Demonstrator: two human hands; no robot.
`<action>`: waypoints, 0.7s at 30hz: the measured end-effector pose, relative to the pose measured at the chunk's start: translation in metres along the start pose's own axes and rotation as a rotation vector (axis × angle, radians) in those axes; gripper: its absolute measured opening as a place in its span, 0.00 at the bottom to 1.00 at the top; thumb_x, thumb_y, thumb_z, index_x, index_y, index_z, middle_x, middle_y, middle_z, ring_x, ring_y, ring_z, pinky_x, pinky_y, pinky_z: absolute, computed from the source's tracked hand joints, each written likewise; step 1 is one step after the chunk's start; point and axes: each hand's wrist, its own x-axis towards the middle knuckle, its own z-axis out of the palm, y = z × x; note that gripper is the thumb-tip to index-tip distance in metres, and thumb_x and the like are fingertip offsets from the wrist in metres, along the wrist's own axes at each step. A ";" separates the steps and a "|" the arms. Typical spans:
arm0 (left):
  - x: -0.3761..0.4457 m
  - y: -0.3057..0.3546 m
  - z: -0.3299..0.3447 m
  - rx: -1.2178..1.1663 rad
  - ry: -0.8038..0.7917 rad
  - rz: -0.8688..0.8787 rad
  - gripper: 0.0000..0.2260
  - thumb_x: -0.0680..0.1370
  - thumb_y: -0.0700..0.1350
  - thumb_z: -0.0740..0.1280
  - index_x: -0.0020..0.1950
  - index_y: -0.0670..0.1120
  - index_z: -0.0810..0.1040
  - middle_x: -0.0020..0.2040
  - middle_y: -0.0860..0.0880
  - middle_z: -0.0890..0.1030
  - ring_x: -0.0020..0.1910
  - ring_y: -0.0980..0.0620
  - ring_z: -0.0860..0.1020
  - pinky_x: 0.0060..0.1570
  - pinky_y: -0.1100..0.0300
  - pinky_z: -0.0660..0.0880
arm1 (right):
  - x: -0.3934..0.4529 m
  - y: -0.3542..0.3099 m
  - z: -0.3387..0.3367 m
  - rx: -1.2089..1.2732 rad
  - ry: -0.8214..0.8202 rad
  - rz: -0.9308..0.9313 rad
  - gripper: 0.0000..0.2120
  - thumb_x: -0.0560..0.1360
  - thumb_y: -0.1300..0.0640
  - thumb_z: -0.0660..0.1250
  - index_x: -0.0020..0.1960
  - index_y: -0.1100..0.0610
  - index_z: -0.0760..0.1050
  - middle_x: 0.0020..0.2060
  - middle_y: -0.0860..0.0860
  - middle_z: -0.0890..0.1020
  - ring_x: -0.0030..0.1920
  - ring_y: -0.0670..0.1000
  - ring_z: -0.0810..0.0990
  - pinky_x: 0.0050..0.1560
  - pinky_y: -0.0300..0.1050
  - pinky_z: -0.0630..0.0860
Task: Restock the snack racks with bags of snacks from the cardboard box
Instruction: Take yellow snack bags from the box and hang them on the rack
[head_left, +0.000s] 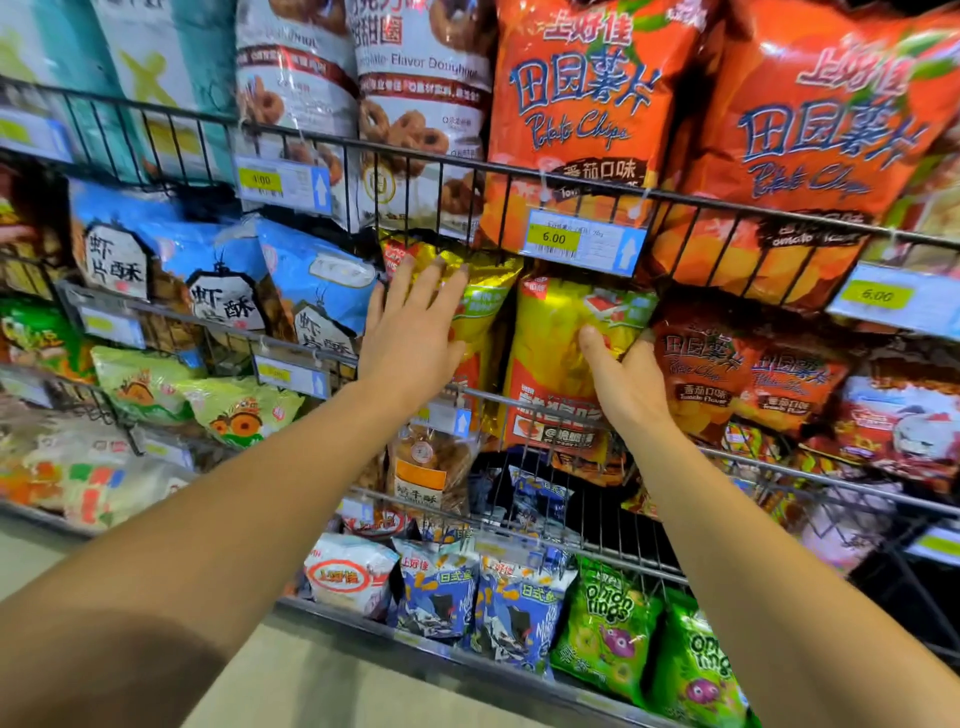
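Two gold-yellow snack bags stand side by side in the middle wire rack (519, 397). My left hand (415, 322) lies flat with straight fingers against the left gold bag (483, 291), pressing it back. My right hand (621, 376) grips the right gold bag (558, 332), thumb on its front and fingers round its right edge. The bag's lower part sits behind the rack's front rail. The cardboard box is out of view.
Orange potato chip bags (587, 114) fill the rack above, with a 6.00 price tag (582, 241) just over my hands. Blue shrimp cracker bags (218, 275) sit to the left, small orange chip bags (727, 374) to the right, onion ring bags (608, 634) on the lowest rack.
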 end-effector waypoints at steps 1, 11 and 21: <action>-0.002 0.000 0.001 0.008 0.022 0.000 0.33 0.78 0.52 0.70 0.79 0.51 0.59 0.77 0.45 0.63 0.77 0.40 0.55 0.74 0.39 0.56 | -0.001 0.001 0.003 0.008 0.011 0.003 0.37 0.80 0.38 0.62 0.79 0.58 0.55 0.63 0.53 0.73 0.62 0.55 0.73 0.56 0.46 0.67; 0.009 0.002 -0.006 0.025 0.144 -0.014 0.22 0.79 0.50 0.68 0.73 0.52 0.71 0.66 0.45 0.73 0.66 0.40 0.65 0.63 0.43 0.65 | -0.006 0.002 0.012 -0.009 0.077 0.014 0.35 0.80 0.39 0.62 0.77 0.59 0.57 0.63 0.55 0.75 0.64 0.59 0.74 0.54 0.46 0.67; 0.018 0.001 -0.007 -0.046 0.170 0.025 0.17 0.79 0.40 0.66 0.68 0.50 0.77 0.58 0.44 0.75 0.61 0.39 0.67 0.58 0.44 0.65 | -0.006 0.002 0.016 -0.041 0.098 0.006 0.36 0.79 0.37 0.61 0.76 0.60 0.58 0.65 0.57 0.75 0.65 0.60 0.74 0.64 0.55 0.73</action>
